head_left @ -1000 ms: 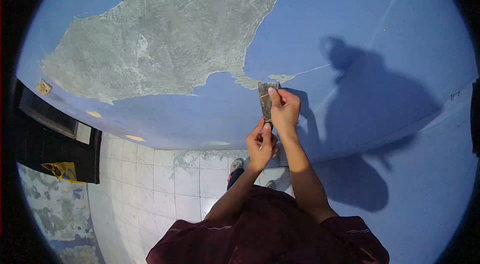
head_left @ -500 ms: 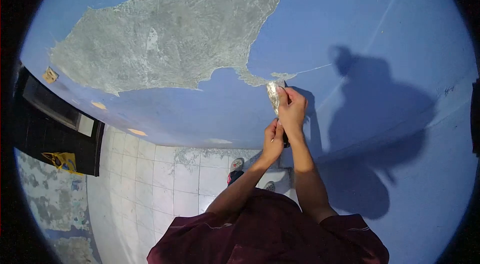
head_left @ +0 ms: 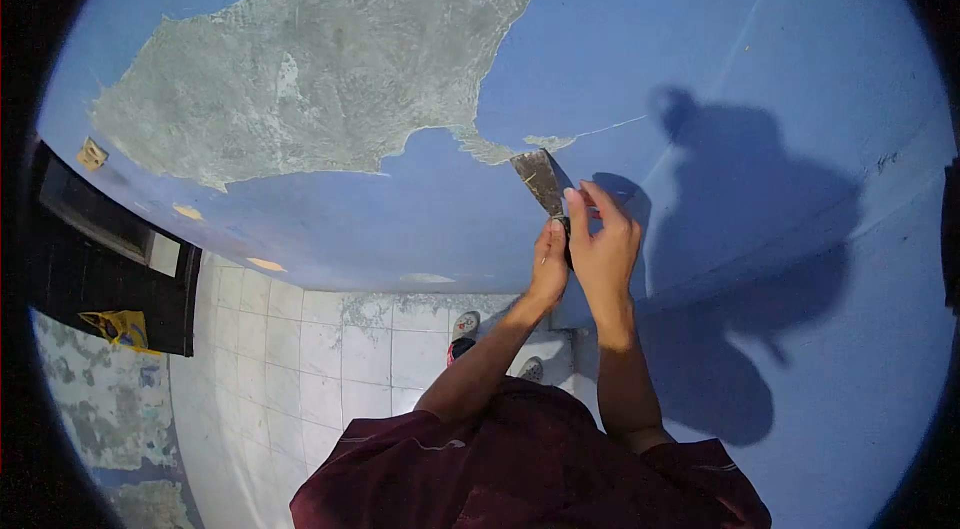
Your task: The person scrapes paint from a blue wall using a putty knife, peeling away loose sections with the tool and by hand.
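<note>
A putty knife point(head_left: 540, 181) points up and left, its grey metal blade smeared with light residue. My left hand point(head_left: 548, 269) is closed around the base of the blade and the dark handle, which is mostly hidden. Just right of the knife is my right hand point(head_left: 607, 247). Its thumb and fingers are bent and slightly apart beside the lower blade, and I see nothing held in them. Above the blade tip, the blue wall point(head_left: 600, 59) has a small chipped strip point(head_left: 550, 143) and a large bare grey patch point(head_left: 360, 59) with ragged edges.
A tiled floor point(head_left: 270, 329) lies below, with my shoes point(head_left: 466, 324) on it. At the left stand a dark door or cabinet point(head_left: 100, 279) and a yellow bag point(head_left: 122, 329). A brown box-like fitting point(head_left: 92, 154) is on the wall. My shadow point(head_left: 760, 199) falls at right.
My right hand has moved down and right off the blade, uncovering its face, and its fingers have loosened. My left hand keeps hold of the putty knife. The view has shifted slightly.
</note>
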Tool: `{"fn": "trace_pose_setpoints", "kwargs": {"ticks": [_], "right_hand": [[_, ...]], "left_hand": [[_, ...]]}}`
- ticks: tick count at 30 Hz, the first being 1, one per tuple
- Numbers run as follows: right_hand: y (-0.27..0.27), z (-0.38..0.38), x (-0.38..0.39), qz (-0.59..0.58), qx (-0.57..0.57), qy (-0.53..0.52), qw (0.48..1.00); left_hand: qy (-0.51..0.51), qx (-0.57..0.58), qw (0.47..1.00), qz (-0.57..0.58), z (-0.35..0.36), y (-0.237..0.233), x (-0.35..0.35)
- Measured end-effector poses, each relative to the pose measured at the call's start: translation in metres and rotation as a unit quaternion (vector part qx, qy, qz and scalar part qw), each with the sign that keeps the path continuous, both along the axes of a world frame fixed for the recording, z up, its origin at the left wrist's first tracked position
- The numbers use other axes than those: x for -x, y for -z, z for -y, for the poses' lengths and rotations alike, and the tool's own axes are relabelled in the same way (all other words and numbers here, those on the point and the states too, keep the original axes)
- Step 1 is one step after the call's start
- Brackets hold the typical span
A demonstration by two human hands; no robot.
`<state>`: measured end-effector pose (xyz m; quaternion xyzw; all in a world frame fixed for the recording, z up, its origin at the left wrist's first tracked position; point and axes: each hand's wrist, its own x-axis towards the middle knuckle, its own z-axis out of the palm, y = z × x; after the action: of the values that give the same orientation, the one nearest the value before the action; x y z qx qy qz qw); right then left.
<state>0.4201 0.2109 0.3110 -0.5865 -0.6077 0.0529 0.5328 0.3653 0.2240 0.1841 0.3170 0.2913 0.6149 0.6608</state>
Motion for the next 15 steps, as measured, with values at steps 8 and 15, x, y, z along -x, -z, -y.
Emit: {"fn": "trace_pose_setpoints", "kwargs": {"ticks": [8, 15], "right_hand": [[0.010, 0.015, -0.002, 0.004, 0.006, 0.009, 1.000], [0.013, 0.007, 0.003, -0.006, 0.053, -0.025, 0.998]], "left_hand": [[0.022, -0.027, 0.999, 0.039, -0.010, 0.018, -0.013], [0.019, -0.024, 0.996, 0.085, -0.004, -0.010, 0.001]]}}
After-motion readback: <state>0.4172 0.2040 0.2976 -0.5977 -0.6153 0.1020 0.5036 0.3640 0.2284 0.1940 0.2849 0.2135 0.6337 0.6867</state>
